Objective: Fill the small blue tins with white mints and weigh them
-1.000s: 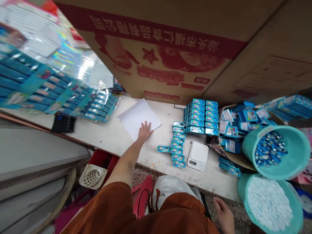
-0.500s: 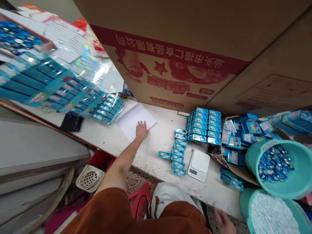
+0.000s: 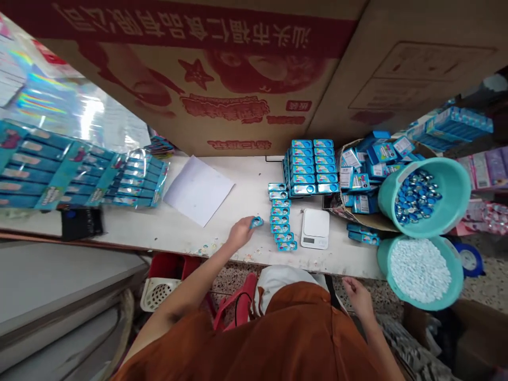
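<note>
My left hand [image 3: 240, 234] is closed on one end of a small blue tin [image 3: 257, 222], just above or on the white tabletop. To its right, a column of similar blue tins [image 3: 280, 220] lies overlapping like shingles. Behind them stand stacked blue tins [image 3: 304, 168] in two neat columns. A white digital scale [image 3: 315, 227] rests right of the overlapping tins. My right hand [image 3: 358, 297] hangs off the table's front edge, its fingers curled together; what they hold, if anything, is hidden. A sheet of white paper [image 3: 199, 190] lies behind and left of my left hand.
A large cardboard carton [image 3: 238, 79] walls off the back. At right stand an open box of blue packs [image 3: 365, 174], a teal tub of blue-and-silver pieces [image 3: 456, 196] and a tub of white pellets [image 3: 383, 256]. Plastic-wrapped blue packs [image 3: 135, 182] fill the left side.
My left hand has left the paper, moved right and taken hold of the single blue tin. My right hand has come up further into view. The camera view has turned right.
</note>
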Available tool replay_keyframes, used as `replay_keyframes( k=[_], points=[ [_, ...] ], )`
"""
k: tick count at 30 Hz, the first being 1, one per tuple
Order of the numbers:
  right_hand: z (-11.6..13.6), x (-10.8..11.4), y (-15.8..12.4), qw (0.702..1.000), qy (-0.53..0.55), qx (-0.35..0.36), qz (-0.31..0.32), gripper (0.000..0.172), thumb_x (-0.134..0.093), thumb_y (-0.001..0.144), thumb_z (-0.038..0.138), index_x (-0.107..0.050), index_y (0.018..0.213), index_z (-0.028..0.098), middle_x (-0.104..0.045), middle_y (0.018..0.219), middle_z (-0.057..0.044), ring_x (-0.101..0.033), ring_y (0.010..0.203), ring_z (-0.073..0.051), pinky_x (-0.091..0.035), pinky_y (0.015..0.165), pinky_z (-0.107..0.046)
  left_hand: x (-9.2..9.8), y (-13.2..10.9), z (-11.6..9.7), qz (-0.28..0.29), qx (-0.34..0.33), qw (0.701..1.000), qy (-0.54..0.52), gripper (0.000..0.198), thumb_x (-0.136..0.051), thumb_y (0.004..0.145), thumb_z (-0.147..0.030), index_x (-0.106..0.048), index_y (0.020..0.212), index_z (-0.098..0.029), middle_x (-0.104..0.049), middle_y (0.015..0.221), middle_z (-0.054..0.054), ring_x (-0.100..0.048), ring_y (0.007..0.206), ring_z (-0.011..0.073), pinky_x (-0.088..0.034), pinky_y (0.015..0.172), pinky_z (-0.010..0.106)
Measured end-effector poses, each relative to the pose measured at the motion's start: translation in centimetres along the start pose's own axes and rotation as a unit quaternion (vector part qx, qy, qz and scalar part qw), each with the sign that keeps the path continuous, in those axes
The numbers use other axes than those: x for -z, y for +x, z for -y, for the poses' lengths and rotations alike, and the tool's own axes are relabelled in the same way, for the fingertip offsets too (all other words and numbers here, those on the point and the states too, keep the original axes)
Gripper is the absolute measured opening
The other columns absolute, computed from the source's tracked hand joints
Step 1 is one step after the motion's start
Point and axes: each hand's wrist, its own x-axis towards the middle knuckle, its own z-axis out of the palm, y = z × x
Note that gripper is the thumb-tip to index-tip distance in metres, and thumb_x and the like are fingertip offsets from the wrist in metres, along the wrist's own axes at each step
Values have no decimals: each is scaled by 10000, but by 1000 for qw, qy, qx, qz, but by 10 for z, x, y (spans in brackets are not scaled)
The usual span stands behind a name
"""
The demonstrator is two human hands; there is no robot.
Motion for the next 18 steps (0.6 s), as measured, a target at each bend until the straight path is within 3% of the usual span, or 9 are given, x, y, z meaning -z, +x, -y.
replay_keyframes(
  k=[4, 7, 13, 15, 18],
  points=[
    [-3, -6, -5, 1000, 9, -19, -7, 437, -476, 711, 527, -691, 856, 175, -719, 883, -101, -649, 757, -233, -480, 744, -329, 35, 40, 11, -57, 38, 997, 17, 400, -484, 854, -262, -481, 1243, -167, -602, 1172, 119, -551, 1083, 264, -459, 913, 366],
    [-1, -12, -10, 1000, 16, -22, -13, 411, -476, 710, 507, -695, 839, 184, -720, 876, -96, -644, 747, -226, -481, 747, -330, 51, 78, 11, -59, 25, 997, 32, 401, -500, 839, -256, -489, 1229, -163, -599, 1169, 114, -541, 1087, 271, -445, 928, 375],
    [-10, -24, -23, 998, 41, -22, -38, 387, -480, 727, 476, -694, 844, 176, -714, 877, -93, -639, 766, -220, -478, 765, -333, 43, 132, 1, 5, -34, 999, 42, 389, -511, 826, -217, -502, 1212, -172, -607, 1149, 110, -533, 1080, 265, -449, 899, 360],
    [-14, -26, -27, 998, 42, -24, -47, 368, -477, 736, 463, -692, 843, 184, -711, 867, -83, -634, 755, -215, -477, 760, -333, 38, 138, 1, 22, -48, 998, 43, 390, -505, 827, -217, -502, 1214, -164, -601, 1152, 117, -521, 1095, 264, -441, 919, 362],
    [-17, -29, -32, 996, 51, -27, -65, 336, -469, 744, 436, -692, 812, 193, -709, 841, -74, -628, 737, -208, -480, 751, -334, 32, 135, 3, -4, -79, 996, 52, 471, -540, 803, -242, -470, 1257, -141, -554, 1222, 138, -470, 1164, 277, -386, 1008, 390]
  ],
)
